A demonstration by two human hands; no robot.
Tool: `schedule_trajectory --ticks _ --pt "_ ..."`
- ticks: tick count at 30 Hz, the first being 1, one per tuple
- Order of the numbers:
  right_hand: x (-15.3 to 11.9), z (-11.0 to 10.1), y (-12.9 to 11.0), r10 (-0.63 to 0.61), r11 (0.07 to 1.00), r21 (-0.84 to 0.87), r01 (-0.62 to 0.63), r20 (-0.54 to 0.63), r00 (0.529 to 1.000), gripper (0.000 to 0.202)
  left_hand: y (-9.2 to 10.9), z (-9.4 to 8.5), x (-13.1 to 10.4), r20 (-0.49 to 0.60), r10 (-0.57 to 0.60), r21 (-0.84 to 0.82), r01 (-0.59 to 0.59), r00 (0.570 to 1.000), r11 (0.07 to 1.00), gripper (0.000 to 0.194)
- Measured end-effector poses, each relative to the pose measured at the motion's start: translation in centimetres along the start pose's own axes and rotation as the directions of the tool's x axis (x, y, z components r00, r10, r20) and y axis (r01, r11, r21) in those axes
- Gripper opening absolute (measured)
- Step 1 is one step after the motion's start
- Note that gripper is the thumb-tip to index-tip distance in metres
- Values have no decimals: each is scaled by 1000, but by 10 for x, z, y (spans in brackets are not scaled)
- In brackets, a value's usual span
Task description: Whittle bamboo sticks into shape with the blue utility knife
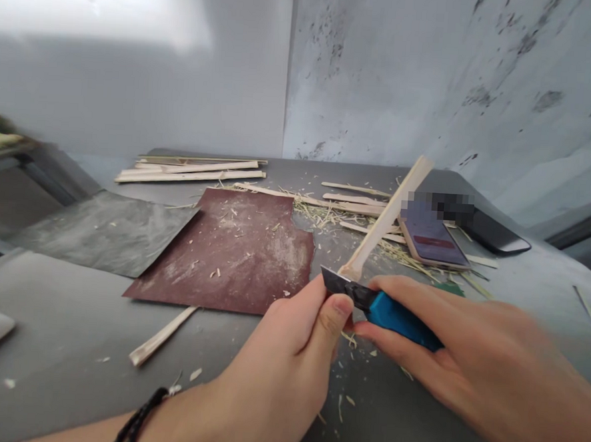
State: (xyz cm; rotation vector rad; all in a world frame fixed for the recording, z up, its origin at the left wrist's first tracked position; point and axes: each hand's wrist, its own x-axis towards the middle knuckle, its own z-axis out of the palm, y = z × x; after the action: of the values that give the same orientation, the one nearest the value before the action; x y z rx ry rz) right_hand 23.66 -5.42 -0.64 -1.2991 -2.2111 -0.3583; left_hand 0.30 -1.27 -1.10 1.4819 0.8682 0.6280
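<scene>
As the knife [405,321] is gripped by the closed right hand [487,359], the strip [386,223], angled away rightward past the blade [332,280], is seemingly pinched by the left hand [286,374].

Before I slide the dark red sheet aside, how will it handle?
The dark red sheet looks thin and light, so it should bend if lifted. Its ragged right edge might tear further. The shavings on top would probably slide off if tilted, and the pale strip poking out beneath could shift too.
</scene>
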Motion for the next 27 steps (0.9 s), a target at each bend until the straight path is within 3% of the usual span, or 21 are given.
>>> schedule_trajectory --ticks 4,27 --pt "2 -3 -3 2 1000 -25 -3 -24 1000 45 -1 1 2 -39 21 28 -20 999 999 46" --pt "0 -7 -14 -59 968 -247 36 -86 995 47 2 -2 4 -8 124 25 -124 992 992 46"
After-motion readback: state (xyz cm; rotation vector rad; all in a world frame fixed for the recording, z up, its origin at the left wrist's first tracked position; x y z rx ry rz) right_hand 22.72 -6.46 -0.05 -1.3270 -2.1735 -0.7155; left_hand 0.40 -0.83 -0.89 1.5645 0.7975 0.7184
